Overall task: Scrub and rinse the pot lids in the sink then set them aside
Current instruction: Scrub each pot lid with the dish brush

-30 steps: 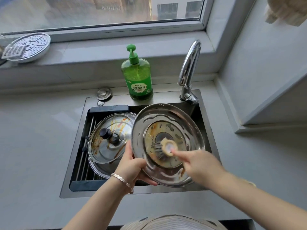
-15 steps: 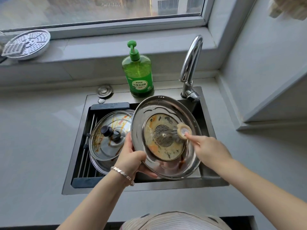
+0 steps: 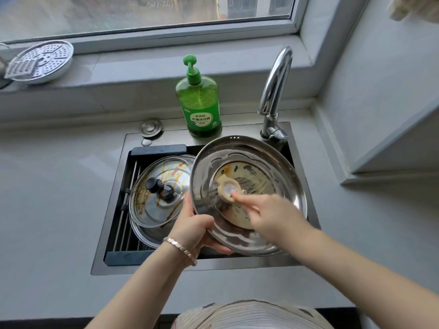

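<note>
- The right hand (image 3: 273, 217) grips a pale round scrubber (image 3: 229, 188) at its fingertips and presses it to the middle of the steel lid (image 3: 237, 150); blur hides exactly how the fingers lie
- The scrubber sits on the stained centre disc just ahead of those fingertips, probably because that is where the brown residue is thickest
- The left hand (image 3: 192, 227), with a bracelet (image 3: 180, 248) at the wrist, clamps the lid's near-left rim, thumb on the inner face and fingers curled underneath, which steadies it against the scrubbing push
- The lid is held tilted, its underside turned up toward the person, above the sink (image 3: 114, 233), so drips would likely fall into the basin
- Just left of the left hand, two more lids (image 3: 156, 205) lie stacked on the drain rack (image 3: 123, 222), streaked with sauce, so they appear to be waiting their turn
- Beyond both hands, the soap bottle (image 3: 199, 108) and the tap (image 3: 275, 86) stand at the sink's far edge, within reach for rinsing
- Far to the left, a perforated steamer plate (image 3: 42, 60) rests on the window sill
</note>
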Motion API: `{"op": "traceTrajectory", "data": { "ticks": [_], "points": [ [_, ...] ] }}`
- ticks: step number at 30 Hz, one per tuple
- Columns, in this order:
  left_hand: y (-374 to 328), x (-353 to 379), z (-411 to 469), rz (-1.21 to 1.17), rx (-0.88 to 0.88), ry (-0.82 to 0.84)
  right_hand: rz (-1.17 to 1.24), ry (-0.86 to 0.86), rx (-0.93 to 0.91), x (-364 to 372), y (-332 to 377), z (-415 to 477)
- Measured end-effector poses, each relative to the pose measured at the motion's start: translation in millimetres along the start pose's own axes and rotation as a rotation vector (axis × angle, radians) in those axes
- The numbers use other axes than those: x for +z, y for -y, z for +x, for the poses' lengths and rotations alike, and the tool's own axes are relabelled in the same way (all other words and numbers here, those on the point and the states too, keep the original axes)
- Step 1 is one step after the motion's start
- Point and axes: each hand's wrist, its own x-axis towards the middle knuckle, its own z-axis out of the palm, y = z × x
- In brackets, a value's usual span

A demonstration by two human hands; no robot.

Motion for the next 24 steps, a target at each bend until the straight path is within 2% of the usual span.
{"op": "traceTrajectory", "data": {
  "ticks": [4,5,8,12,17,20,24],
  "points": [
    [-5,1,-3,0.028,0.007,0.004,-0.102,-0.158,0.194,-21,-31,32],
    [-6,0,-4,0.045,0.008,0.007,-0.103,-0.12,0.191,-19,-29,29],
    [-8,-2,-4,0.066,-0.002,0.005,-0.008,-0.006,0.014,-3,-3,9],
    [-8,-1,-5,0.05,-0.022,0.039,-0.081,-0.158,0.093,-13,-22,27],
    [-6,0,-5,0.067,-0.026,0.038,-0.111,-0.059,-0.032,-3,-4,11],
    [-4,-2,-6,0.058,-0.035,0.024,-0.16,-0.125,0.119,-18,-31,29],
    [-2,-9,-7,-0.001,-0.001,-0.047,-0.264,-0.044,0.2,-16,-52,14]
  ]
}}
